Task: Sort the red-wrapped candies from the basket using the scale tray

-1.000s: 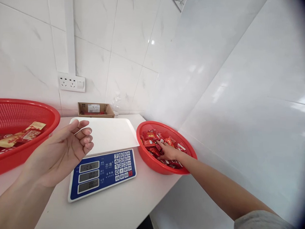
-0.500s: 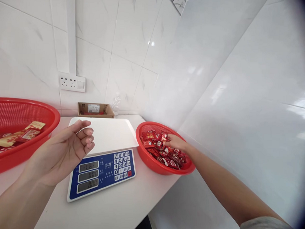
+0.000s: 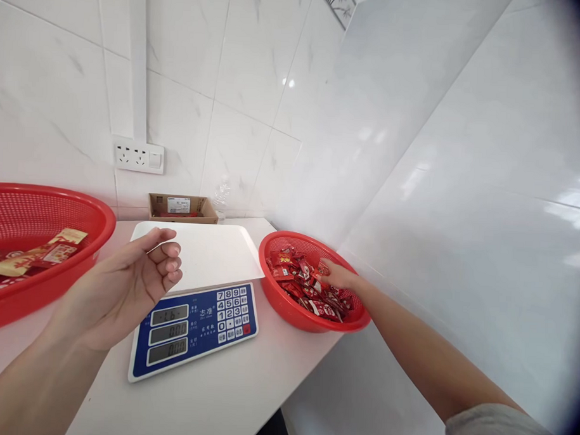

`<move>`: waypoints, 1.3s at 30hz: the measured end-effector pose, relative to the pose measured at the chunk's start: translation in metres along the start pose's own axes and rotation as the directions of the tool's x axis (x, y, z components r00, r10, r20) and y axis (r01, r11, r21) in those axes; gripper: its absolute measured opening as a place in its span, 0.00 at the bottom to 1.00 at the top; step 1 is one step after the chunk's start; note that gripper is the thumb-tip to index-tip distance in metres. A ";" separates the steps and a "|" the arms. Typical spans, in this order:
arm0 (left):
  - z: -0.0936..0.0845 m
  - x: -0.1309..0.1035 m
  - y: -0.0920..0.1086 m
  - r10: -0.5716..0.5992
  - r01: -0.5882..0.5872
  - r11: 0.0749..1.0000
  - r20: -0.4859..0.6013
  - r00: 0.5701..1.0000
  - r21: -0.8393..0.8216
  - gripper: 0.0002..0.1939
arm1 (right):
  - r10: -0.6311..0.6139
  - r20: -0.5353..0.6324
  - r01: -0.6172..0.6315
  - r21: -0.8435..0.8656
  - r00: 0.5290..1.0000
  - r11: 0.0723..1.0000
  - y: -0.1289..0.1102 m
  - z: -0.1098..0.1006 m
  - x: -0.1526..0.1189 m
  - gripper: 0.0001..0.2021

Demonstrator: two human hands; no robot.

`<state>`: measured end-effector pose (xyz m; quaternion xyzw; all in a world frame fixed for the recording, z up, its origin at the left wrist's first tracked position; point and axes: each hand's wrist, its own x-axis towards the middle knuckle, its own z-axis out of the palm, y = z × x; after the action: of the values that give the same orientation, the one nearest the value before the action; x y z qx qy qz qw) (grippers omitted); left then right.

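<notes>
My right hand (image 3: pixel 339 275) reaches into the round red plastic basket (image 3: pixel 287 309) at the right, with its fingers closed on a small red snack packet (image 3: pixel 323 268). Several more shiny red packets (image 3: pixel 298 268) lie heaped around it. Over the left part of a digital scale, my left hand (image 3: pixel 133 282) hangs with the palm turned up. Its fingers are loosely curled and apart, and hold nothing. The scale has a white weighing plate (image 3: pixel 217 256) with nothing on it, and a blue key panel (image 3: pixel 204 338) with lit-up digits partly behind the hand.
At the left edge stands a larger red basket (image 3: pixel 96 236) with red and cream packets (image 3: pixel 55 254) inside. Behind the scale are a cardboard box (image 3: pixel 207 209) and a clear plastic bottle (image 3: pixel 221 199). Tiled walls and a socket (image 3: pixel 138 156) bound the white table (image 3: pixel 275 363).
My right hand has drawn slightly back to the right within the basket, and its fingers have closed on a red packet. My left hand stays nearly still.
</notes>
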<state>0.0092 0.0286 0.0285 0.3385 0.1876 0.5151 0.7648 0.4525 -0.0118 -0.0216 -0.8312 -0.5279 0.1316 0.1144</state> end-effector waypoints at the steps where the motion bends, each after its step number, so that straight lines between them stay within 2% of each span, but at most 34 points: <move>1: 0.000 0.000 0.000 0.001 -0.001 1.000 0.000 1.000 0.001 0.10 | 0.009 0.035 -0.008 -0.040 0.999 0.999 0.001 0.005 -0.001 0.23; 5: -0.002 0.002 -0.001 0.000 0.000 1.000 -0.007 1.000 -0.001 0.10 | 0.031 0.137 -0.012 -0.141 0.990 0.990 0.000 0.018 -0.001 0.19; 10: 0.000 0.000 -0.001 -0.005 0.005 1.000 -0.025 1.000 0.000 0.09 | 0.012 0.162 0.012 -0.143 0.987 0.990 0.001 0.013 0.003 0.11; 18: 0.011 -0.008 0.002 -0.047 0.047 0.999 -0.043 0.998 -0.001 0.11 | 0.087 0.056 -0.091 0.078 0.995 0.993 0.010 0.002 0.003 0.11; 24: 0.002 -0.004 -0.001 -0.043 0.043 0.999 -0.016 0.999 0.032 0.08 | 0.024 0.021 -0.029 0.248 0.999 0.968 -0.002 -0.004 -0.002 0.11; 28: -0.002 -0.001 -0.007 -0.063 0.064 0.997 -0.026 0.998 0.046 0.05 | -0.129 -0.025 0.130 0.346 0.991 0.929 -0.039 -0.010 -0.013 0.14; 32: 0.000 0.000 -0.016 -0.088 0.090 0.985 -0.016 0.996 0.149 0.05 | -0.335 0.013 0.297 0.433 0.942 0.851 -0.109 -0.011 -0.038 0.14; 35: 0.003 -0.001 -0.023 -0.075 0.051 0.921 0.047 0.996 0.386 0.11 | -0.482 0.096 0.373 0.508 0.871 0.777 -0.166 -0.003 -0.065 0.12; 39: 0.008 -0.004 -0.028 -0.032 -0.054 0.749 0.118 0.993 0.661 0.14 | -0.626 0.249 0.334 0.671 0.739 0.661 -0.217 0.011 -0.097 0.14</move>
<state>0.0313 0.0155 0.0138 0.6194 0.3090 0.3980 0.6020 0.2249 -0.0091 0.0492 -0.5213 -0.6778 0.4440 0.2677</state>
